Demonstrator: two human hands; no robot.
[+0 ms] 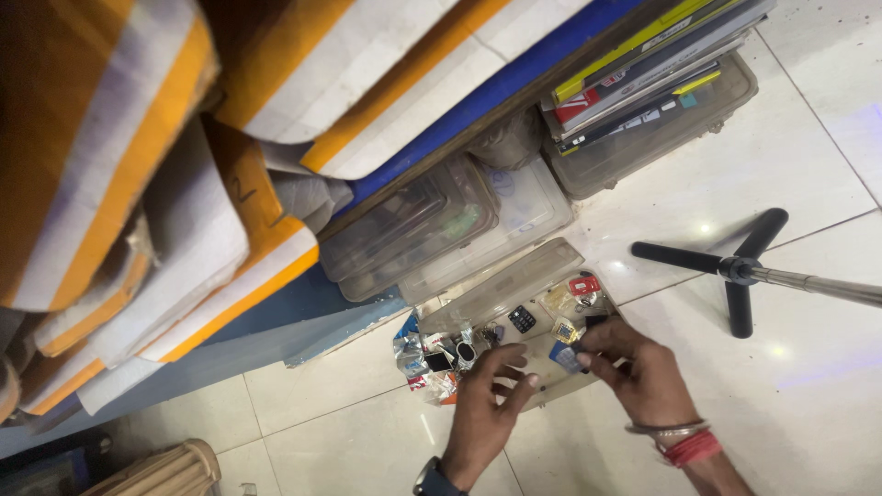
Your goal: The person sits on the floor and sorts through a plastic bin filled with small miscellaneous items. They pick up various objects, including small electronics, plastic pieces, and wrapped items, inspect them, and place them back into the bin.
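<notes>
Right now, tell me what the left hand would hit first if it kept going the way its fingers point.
Probably the small black keypad part in the open clear plastic box; the left hand points up-right, though depth is unclear.

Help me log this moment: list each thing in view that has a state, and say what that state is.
Parts box: open on the floor tiles, lid tipped back, small packets inside.
Stacked clear boxes: shut, under the shelf.
Clear box under books: shut, books piled on top.
Tripod base: legs spread, standing on the floor.
Left hand: fingers curled over the packets; whether it has a grip on anything cannot be told.
Right hand: fingertips pinching a small blue packet.
</notes>
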